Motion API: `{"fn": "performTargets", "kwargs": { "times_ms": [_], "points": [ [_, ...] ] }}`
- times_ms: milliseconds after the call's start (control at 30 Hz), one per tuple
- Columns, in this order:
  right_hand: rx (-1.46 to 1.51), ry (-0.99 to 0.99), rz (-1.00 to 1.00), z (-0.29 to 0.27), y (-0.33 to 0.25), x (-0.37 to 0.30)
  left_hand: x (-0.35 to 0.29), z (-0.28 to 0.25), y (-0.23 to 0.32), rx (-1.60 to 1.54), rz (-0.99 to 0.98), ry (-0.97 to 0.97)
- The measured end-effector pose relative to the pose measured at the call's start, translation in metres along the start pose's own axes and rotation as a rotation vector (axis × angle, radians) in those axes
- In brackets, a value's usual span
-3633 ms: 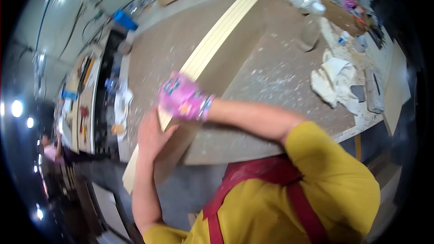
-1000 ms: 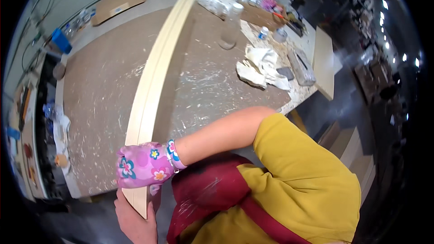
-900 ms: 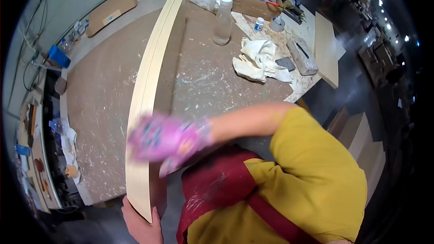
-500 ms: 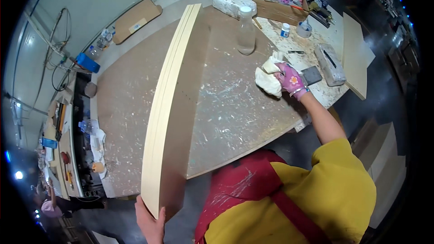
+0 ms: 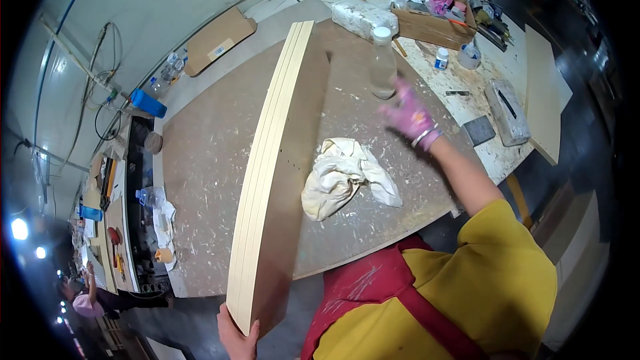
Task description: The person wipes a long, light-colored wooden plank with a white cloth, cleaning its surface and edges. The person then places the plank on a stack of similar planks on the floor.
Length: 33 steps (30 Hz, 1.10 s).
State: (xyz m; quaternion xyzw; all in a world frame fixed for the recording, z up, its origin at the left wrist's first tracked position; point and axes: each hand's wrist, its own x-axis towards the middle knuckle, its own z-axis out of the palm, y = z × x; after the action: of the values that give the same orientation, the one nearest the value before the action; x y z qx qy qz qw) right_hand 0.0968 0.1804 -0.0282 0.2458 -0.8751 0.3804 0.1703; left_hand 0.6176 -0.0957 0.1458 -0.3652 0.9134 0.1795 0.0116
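A long panel [image 5: 277, 160] with pale layered edges, like several boards stacked face to face, stands on its edge across the worktable [image 5: 200, 167]. My left hand [image 5: 237, 335] grips its near end, thumb on one side and fingers on the other. My right hand [image 5: 409, 119], in a pink flowered glove, is over the table with its fingers spread, slightly blurred and holding nothing. Just beyond its fingertips is a clear bottle [image 5: 383, 67] with a white cap, some liquid inside. A crumpled cream cloth [image 5: 347, 175] lies on the table against the panel's right side.
To the right are a dark sanding block [image 5: 479, 131], a wrapped block [image 5: 507, 112] with a dark tool on it, and a small white bottle [image 5: 441, 59]. Farther back stands a cardboard box [image 5: 433, 29] of odds and ends. Another person [image 5: 90, 300] is far left.
My right hand has let go of the cloth, which now lies next to the panel, and has moved toward the clear bottle. My left hand still grips the panel's end.
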Motion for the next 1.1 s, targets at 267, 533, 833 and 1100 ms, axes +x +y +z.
{"fn": "performTargets", "kwargs": {
  "times_ms": [267, 533, 833, 1100],
  "points": [
    [0.933, -0.042, 0.357, 0.05, 0.061, 0.09, 0.001, 0.005, -0.004, -0.014, -0.014, 0.019],
    [0.988, -0.132, 0.461, 0.065, 0.091, 0.093, 0.0, 0.009, -0.007, 0.047, -0.024, 0.049],
    [0.988, -0.346, 0.415, 0.021, 0.058, 0.031, 0.002, 0.017, -0.012, -0.109, 0.029, 0.176],
    [-0.171, -1.024, -0.286, -0.035, -0.056, -0.001, 0.003, 0.017, -0.011, -0.11, -0.013, 0.139]
  ]
}}
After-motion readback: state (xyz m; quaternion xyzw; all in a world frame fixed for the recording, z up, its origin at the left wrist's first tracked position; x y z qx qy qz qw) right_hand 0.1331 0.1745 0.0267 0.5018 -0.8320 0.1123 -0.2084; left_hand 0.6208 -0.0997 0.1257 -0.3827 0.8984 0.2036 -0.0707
